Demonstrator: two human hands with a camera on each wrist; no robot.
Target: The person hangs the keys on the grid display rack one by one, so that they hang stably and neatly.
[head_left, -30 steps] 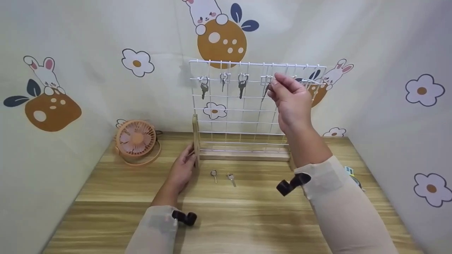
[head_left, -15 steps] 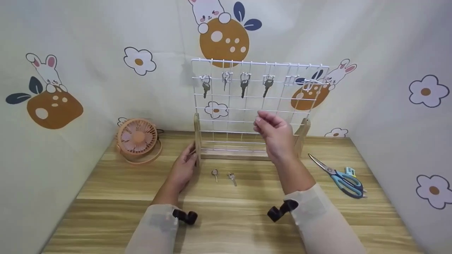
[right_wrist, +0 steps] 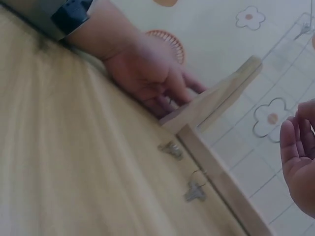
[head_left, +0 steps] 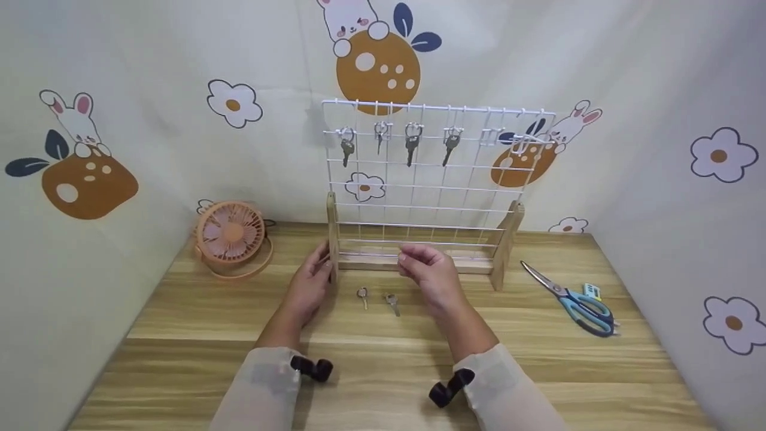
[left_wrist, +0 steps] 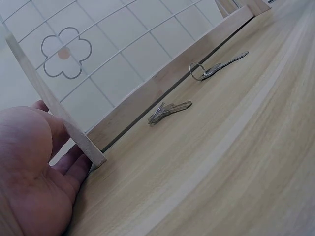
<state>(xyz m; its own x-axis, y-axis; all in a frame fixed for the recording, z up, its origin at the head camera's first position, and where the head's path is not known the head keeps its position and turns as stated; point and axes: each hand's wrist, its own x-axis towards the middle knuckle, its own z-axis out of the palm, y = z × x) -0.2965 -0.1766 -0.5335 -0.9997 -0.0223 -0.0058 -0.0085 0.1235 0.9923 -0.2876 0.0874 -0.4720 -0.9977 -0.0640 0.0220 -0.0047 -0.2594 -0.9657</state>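
At the far left an orange fan stands on the desk, away from the work. Near it, the left hand grips the wooden post low down, fingers reaching behind, probably to steady the wire rack, whose light grid could shift when touched. Along the rack's upper part, four hanging keys dangle from hooks by their rings, one to a hook, so each seems easy to tell apart. Below them, in front of the rack, a loose key and a second loose key lie on the desk, near each other and within easy reach. Just to their right is the right hand, its grip loosely bent, fingertips drawn close to the thumb with nothing visible between; that shape suits small, thin things. Higher up to the right, a bare hook carries no key. Farthest right, scissors and a small blue item lie beyond the rack, likely to keep them out of the way.
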